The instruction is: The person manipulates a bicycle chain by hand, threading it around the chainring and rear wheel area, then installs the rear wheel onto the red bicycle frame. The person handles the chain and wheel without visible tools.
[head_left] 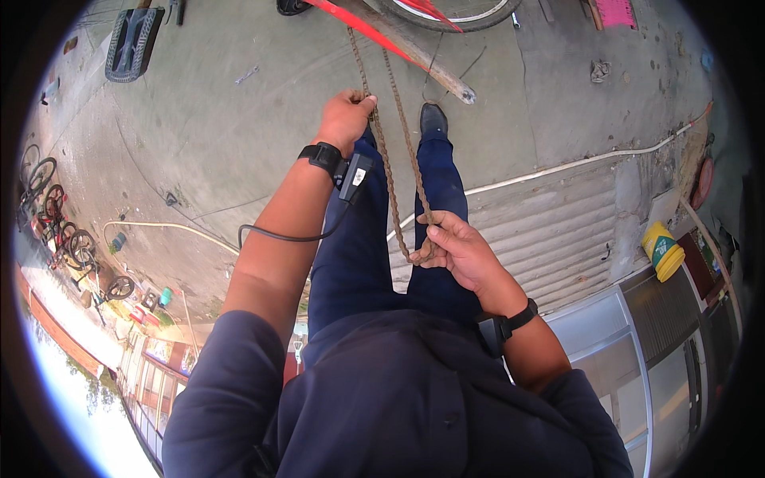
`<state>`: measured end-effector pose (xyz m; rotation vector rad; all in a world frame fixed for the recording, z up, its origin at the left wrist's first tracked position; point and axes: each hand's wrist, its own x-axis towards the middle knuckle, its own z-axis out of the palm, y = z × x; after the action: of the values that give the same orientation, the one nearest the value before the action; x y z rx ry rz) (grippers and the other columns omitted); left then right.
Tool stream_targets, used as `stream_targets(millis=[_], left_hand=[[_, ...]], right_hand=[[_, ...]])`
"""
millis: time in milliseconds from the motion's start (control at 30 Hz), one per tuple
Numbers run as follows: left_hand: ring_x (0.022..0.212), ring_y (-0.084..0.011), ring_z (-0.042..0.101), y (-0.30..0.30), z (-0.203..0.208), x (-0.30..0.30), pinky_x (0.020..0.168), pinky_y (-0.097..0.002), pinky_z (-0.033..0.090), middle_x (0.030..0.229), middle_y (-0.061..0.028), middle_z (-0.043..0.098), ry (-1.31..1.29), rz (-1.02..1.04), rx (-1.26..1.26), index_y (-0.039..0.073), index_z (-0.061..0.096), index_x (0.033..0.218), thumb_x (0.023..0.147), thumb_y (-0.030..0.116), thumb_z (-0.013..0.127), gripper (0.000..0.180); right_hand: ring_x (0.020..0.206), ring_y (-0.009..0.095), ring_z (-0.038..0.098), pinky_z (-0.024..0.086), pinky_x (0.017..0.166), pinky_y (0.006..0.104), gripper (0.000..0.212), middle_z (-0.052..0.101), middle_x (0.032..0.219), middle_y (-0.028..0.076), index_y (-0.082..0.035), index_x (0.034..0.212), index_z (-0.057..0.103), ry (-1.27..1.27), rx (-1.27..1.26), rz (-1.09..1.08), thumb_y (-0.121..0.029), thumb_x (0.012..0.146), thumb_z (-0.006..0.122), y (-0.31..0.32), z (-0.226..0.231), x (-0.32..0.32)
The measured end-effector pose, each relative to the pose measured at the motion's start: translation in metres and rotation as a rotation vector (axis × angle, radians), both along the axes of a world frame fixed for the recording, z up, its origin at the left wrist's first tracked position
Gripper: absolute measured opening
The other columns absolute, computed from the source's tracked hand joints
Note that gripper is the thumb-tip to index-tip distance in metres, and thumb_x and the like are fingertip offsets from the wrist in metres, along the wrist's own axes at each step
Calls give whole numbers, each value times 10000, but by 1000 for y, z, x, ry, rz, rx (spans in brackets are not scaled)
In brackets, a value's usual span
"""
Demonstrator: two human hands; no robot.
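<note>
A long, rusty-brown bicycle chain (390, 170) hangs in a loop in front of my legs, its two strands running up toward a red bicycle frame (374, 32). Farther up, my left hand (346, 119) pinches the left strand between thumb and fingers. My right hand (454, 245) holds the lower bend of the loop, fingers curled around it. Where the chain's upper ends finish behind the red frame is hidden. Both wrists wear black straps, and a cable runs from a small box on the left one.
A bicycle wheel (458, 14) lies at the top, beside a wooden pole (450, 80). One black pedal (134, 46) is at the upper left. A pale hose (558, 163) crosses the concrete floor. On the right stands a yellow bucket (663, 250); several bicycles (68, 231) are far left.
</note>
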<state>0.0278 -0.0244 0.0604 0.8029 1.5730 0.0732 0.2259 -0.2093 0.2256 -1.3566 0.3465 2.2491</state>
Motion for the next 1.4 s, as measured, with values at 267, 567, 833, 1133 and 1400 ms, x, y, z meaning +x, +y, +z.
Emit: stream_targets(millis=[267,567,833,1133,1400], left_hand=[[915,-172,639,-1,-8,-24,800,-339,526,1025,-85,683,39,-51,-6,8,643,1113,960,245,677,284],[845,-142,635,14,26,-34,744,-313,506,929,-54,693,4,-75,-63,28,644,1088,968,253,672,257],[794,-122,611,10,31,-37,706,-298,491,871,-30,669,15,-143,-3,39,636,1029,971,237,669,209],[748,-130,622,-2,10,-57,717,-305,505,806,-53,678,11,-211,13,15,655,1028,942,144,687,158],[697,-137,627,12,24,-62,670,-311,506,762,-68,669,4,-371,30,32,658,1038,948,165,687,163]], right_hand=[[928,211,723,578,797,295,285,691,925,65,-46,1294,543,-103,-52,-32,-197,1053,554,-8,-29,-7],[1009,186,696,518,922,333,411,710,1044,80,-42,1399,482,-225,3,-195,-124,1012,592,-1,-100,-18],[835,172,701,499,772,292,460,695,1039,84,-42,1413,473,-254,12,-102,-124,987,626,32,-128,-8],[651,109,637,576,691,327,304,694,948,61,-68,1312,557,-300,112,-579,-98,1011,588,83,-118,48],[1090,284,669,561,896,465,422,645,1171,111,-104,1414,441,-312,132,-612,-66,1012,562,122,-152,42]])
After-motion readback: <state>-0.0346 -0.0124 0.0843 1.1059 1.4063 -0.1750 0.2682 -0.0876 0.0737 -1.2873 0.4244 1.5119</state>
